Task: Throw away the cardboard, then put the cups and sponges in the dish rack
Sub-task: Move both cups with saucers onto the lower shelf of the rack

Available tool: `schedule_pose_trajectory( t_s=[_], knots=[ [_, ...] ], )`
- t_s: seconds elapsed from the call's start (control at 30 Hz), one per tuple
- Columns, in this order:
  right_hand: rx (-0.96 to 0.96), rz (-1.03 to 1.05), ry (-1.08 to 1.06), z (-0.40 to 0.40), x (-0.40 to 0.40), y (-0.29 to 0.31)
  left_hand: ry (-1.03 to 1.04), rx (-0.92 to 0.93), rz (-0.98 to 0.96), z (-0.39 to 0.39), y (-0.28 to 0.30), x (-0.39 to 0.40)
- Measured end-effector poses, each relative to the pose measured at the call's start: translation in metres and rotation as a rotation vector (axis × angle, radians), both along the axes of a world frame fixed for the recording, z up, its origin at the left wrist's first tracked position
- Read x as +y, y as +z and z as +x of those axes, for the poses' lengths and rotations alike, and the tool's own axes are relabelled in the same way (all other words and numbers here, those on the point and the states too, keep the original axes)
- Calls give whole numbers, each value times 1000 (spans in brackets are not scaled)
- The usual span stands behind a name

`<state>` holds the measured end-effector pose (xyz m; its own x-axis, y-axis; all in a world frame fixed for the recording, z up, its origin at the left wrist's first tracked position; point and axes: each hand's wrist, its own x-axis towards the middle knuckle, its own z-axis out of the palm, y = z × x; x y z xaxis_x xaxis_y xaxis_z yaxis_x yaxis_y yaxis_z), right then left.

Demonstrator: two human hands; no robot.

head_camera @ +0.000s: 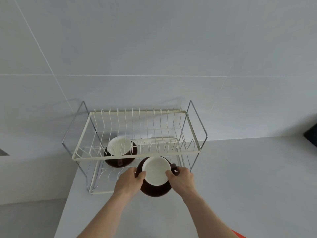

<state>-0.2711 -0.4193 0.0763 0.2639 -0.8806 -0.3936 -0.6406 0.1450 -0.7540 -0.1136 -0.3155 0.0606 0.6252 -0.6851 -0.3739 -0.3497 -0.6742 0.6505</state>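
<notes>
Cups: two observed, both dark brown outside and white inside. One cup (118,152) sits in the lower tier of the dish rack (137,157), left of centre, seen through the wires of the upper tier, its handle facing the camera. The second cup (155,176) is held at the front opening of the lower tier, right of centre, tilted with its white interior turned towards the camera. Its handle points to the right.

Left hand (129,179): fingers curled around the left side of the held cup, thumb over the rim. Right hand (181,176): closed on the right side of the same cup beside the handle, thumb resting on the white inner rim. Both hands are in firm contact with the cup. Whether the cup's base touches the rack or the worktop cannot be determined.

Dish rack: two tiers, cream wire baskets on a chrome frame, standing on a pale grey worktop (240,186) against a tiled wall (154,48). The upper tier holds no items; its plate dividers run along the back. A white socket (142,141) shows on the wall through the wires.

Sponges and cardboard: not in view. An orange edge (238,235) appears at the bottom right; a dark object (311,134) is cut off at the right border.
</notes>
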Motion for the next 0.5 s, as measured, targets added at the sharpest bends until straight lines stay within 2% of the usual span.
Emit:
schedule_pose_trajectory(
  t_s=[0.23,0.4,0.5],
  knots=[
    [72,-58,87,26,-44,-22,107,-47,11,4,-16,-39],
    [54,-62,91,45,-70,-34,190,-10,38,13,-12,-70],
    [103,-157,126,56,-84,-40,152,-81,44,18,-12,-86]
  ],
)
